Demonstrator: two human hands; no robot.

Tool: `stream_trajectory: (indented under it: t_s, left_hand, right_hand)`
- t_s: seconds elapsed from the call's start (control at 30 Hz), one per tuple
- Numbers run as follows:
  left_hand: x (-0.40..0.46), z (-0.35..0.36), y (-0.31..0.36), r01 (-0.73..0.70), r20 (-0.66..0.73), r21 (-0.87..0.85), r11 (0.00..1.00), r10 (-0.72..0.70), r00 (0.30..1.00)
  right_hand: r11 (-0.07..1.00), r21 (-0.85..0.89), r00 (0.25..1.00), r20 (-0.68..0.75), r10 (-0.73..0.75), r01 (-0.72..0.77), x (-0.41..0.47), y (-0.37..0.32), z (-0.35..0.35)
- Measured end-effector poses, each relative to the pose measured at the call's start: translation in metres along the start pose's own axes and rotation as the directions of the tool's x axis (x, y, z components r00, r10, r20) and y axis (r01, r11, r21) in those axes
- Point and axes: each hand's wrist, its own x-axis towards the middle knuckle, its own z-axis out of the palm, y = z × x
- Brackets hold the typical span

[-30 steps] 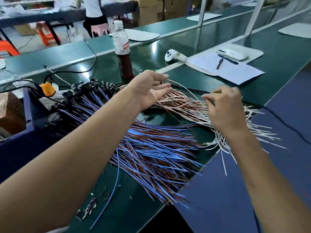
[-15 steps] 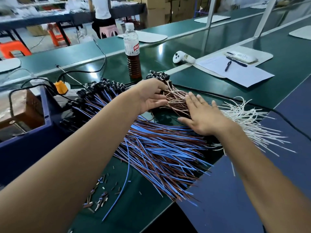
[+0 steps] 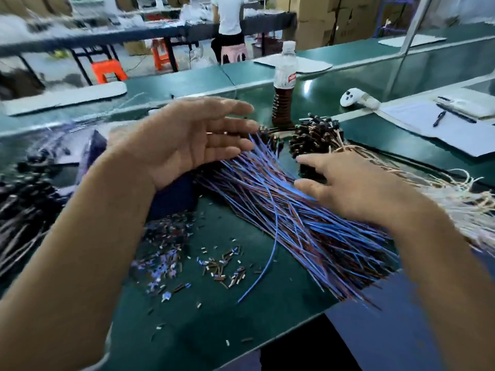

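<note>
A thick fan of blue and brown wires lies across the green bench. Beside it on the right lies a bundle of brown and white wires with black connectors at its far end. My left hand hovers above the upper end of the blue and brown wires, palm turned right, fingers straight, holding nothing. My right hand lies flat on the blue and brown wires, fingers spread and pointing left. One loose blue wire lies apart from the fan.
Cut insulation scraps litter the green mat. A bottle of dark liquid stands behind the wires. At the right are a white controller, papers and a pen. More dark wires lie left. A person stands far back.
The camera has swung left and down. My left hand lifted off the wires and opened. My right hand shifted from the brown and white bundle onto the blue and brown wires.
</note>
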Motion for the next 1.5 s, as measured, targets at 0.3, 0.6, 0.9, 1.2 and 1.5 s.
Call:
stream_trajectory:
  t_s: [0.3, 0.6, 0.9, 1.2, 1.5]
  left_hand:
    - [-0.161, -0.086, -0.04, -0.114, -0.534, 0.025, 0.993, 0.11, 0.838]
    - [-0.235, -0.157, -0.089, 0.82, -0.846, 0.393, 0.416, 0.513, 0.145]
    - [-0.218, -0.193, -0.09, 0.777, -0.829, 0.443, 0.448, 0.535, 0.164]
    - [-0.19, -0.237, -0.083, 0.876, -0.892, 0.364, 0.316, 0.39, 0.229]
    - [-0.175, -0.187, -0.023, 0.031, -0.899, 0.419, 0.908, 0.409, 0.155]
  right_hand:
    - [0.802, 0.366, 0.879, -0.13, -0.458, 0.472, -0.01, -0.207, 0.102]
    - [0.394, 0.909, 0.921, 0.029, -0.388, 0.137, 0.005, -0.343, 0.146]
    - [0.7, 0.715, 0.98, 0.145, -0.138, -0.008, 0.064, -0.397, 0.194]
    - [0.623, 0.782, 0.951, 0.179, -0.252, 0.018, 0.064, -0.396, 0.217]
    - [0.359, 0.914, 0.915, -0.034, -0.402, 0.192, 0.054, -0.395, 0.191]
